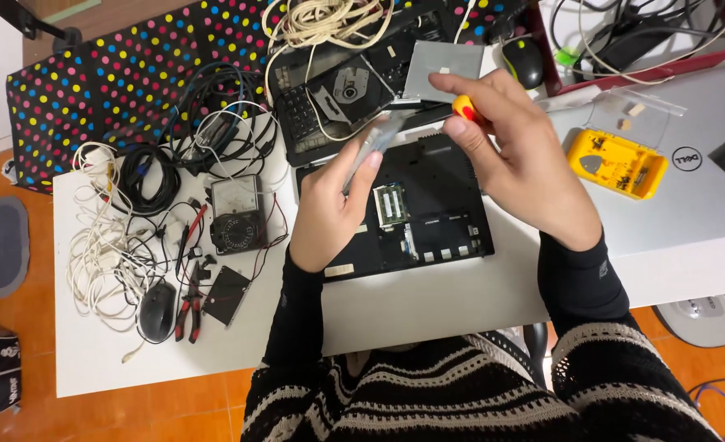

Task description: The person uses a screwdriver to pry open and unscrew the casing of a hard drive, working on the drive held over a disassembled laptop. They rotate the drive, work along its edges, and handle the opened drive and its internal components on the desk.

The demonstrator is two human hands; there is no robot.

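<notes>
Seen from above: white counter point(428, 307) crowded with electronics. At right, closed silver laptop point(690, 205) carrying a yellow bit case point(616, 164) with its clear lid raised. At centre, opened black laptop base point(436, 209), underside up, green memory module point(389, 205) exposed in its bay. Behind it, second dismantled laptop point(338, 102) with optical drive bared. At left, tangled white and black cables point(117, 237), analogue multimeter point(236, 214), black mouse point(157, 311), red-handled pliers point(189, 304). Above the open base, left hand point(330, 209) raised, fingers point(362, 160) pinched on a slim grey metal strip point(376, 139), blurred. Just beside it, right hand point(518, 155), fingers closed around a small red-and-yellow screwdriver point(466, 108), handle end showing, tip hidden. Both well above the counter, near each other.
</notes>
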